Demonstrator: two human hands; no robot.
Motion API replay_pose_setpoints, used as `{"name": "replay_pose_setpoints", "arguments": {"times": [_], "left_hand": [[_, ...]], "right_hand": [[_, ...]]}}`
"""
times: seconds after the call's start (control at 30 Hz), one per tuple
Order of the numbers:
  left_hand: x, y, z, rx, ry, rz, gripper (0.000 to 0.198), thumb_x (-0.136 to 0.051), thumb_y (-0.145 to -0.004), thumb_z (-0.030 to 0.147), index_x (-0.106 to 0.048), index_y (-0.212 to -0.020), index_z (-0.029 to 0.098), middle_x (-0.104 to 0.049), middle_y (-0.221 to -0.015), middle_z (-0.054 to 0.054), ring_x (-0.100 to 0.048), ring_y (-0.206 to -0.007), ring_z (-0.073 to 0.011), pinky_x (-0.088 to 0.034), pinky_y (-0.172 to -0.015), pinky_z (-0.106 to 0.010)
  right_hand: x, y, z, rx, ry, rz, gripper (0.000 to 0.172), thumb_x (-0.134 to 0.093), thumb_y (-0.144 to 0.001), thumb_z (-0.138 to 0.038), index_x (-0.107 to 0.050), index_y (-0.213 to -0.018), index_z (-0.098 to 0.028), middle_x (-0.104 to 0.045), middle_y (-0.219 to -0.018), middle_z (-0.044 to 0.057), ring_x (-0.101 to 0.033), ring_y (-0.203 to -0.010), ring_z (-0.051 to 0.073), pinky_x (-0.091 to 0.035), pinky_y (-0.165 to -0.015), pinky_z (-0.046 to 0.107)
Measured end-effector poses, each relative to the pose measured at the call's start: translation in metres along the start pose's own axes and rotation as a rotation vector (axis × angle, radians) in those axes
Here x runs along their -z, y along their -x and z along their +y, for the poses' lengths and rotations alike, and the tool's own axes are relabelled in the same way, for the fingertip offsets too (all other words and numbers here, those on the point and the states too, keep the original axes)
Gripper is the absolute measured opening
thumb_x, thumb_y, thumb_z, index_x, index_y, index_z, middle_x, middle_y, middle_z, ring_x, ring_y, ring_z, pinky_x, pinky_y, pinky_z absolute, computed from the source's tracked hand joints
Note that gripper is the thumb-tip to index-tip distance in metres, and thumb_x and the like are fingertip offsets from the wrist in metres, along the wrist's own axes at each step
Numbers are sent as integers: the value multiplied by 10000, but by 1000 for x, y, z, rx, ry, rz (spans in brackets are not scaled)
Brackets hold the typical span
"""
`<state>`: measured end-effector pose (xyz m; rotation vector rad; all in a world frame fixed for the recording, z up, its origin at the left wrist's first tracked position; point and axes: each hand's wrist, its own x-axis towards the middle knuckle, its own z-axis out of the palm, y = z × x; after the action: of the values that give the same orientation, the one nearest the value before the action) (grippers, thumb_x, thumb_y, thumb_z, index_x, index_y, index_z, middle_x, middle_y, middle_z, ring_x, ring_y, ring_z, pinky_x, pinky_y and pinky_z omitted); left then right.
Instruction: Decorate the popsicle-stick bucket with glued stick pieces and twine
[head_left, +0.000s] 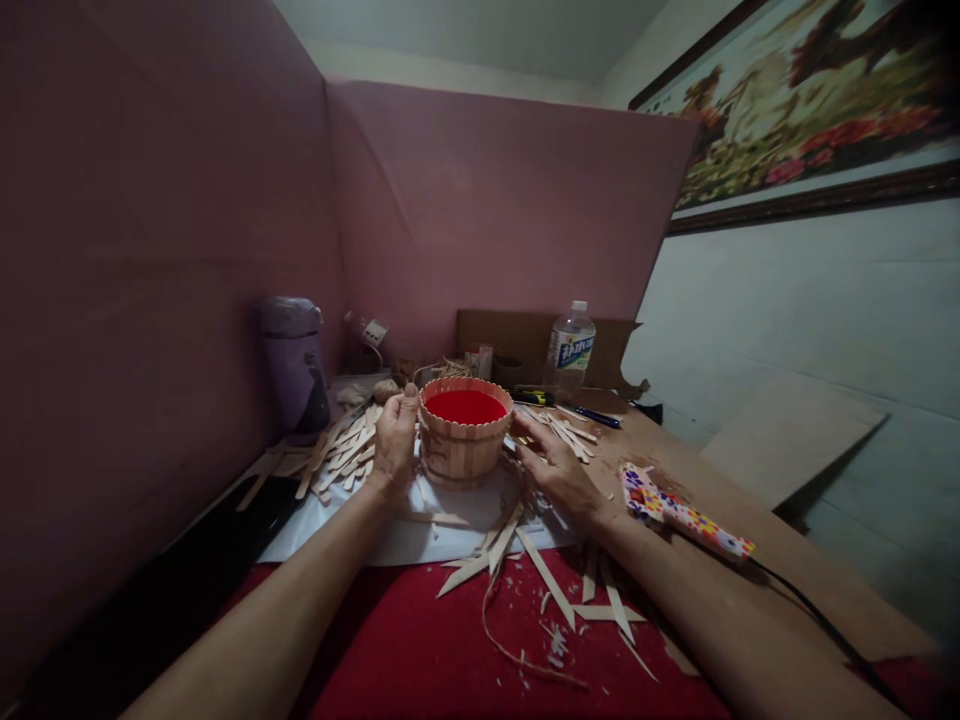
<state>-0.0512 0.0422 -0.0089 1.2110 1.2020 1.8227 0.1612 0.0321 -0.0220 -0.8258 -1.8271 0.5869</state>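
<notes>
A round bucket (pixel 463 452) made of upright wooden craft sticks, with a scalloped rim and a red inside, stands between my hands over a white sheet (pixel 300 538). A darker band runs around its side. My left hand (pixel 395 440) grips its left side, thumb up near the rim and the other fingers hidden behind. On the right side, my right hand (pixel 559 468) supports the bucket with its fingertips against the wall. Loose craft sticks (pixel 352 450) lie heaped beside my left hand. Cut sticks (pixel 547 578) and a strand of twine (pixel 501 640) lie in front.
A flowered hot glue gun (pixel 686 515) with a black cord lies at the right on brown board. Behind stand a clear plastic bottle (pixel 572 350) and a purple flask (pixel 295 365). A yellow-black cutter (pixel 531 398) and a dark blue pen (pixel 596 415) lie near the bottle.
</notes>
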Motion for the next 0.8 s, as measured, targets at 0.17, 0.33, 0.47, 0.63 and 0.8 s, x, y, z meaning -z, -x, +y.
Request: {"name": "replay_pose_setpoints", "arguments": {"times": [0.17, 0.33, 0.47, 0.63, 0.8], "left_hand": [[-1, 4, 2, 72, 67, -43, 471, -526, -712, 646, -620, -835, 201, -641, -897, -48, -552, -785, -185, -403, -596, -256], [-2, 7, 8, 186, 114, -91, 521, -504, -702, 668, -621, -910, 204, -644, -957, -68, -550, -695, -177, -347, -482, -230], [-3, 8, 11, 216, 123, -96, 528, -521, -682, 664, -616, -908, 196, -637, -984, -83, -542, -682, -172, -373, -490, -235], [-3, 8, 10, 253, 110, -93, 548, -529, -664, 679, -613, -927, 207, -632, -1033, -84, -553, -699, -173, -382, -484, -232], [-3, 10, 12, 242, 133, -106, 541, -533, -670, 678, -623, -944, 220, -651, -1031, -68, -569, -717, -178, -348, -470, -213]], "right_hand": [[-1, 1, 2, 1, 17, 39, 389, -483, -820, -168, -557, -1200, -206, -625, -1176, 77, -593, -1059, 208, -465, -936, 393], [-1, 3, 1, -1, 46, 68, 353, -477, -833, -166, -568, -1172, -201, -651, -1116, 83, -621, -1003, 207, -485, -897, 395], [-1, 3, 1, -8, 55, 75, 350, -485, -830, -167, -577, -1167, -193, -662, -1095, 87, -631, -987, 216, -491, -889, 403], [-1, 3, 1, 6, 37, 68, 372, -477, -825, -142, -575, -1180, -199, -665, -1097, 82, -633, -993, 214, -502, -875, 399], [-1, 2, -1, 13, 31, 93, 368, -490, -814, -139, -593, -1162, -200, -667, -1104, 81, -635, -990, 209, -501, -883, 399]]}}
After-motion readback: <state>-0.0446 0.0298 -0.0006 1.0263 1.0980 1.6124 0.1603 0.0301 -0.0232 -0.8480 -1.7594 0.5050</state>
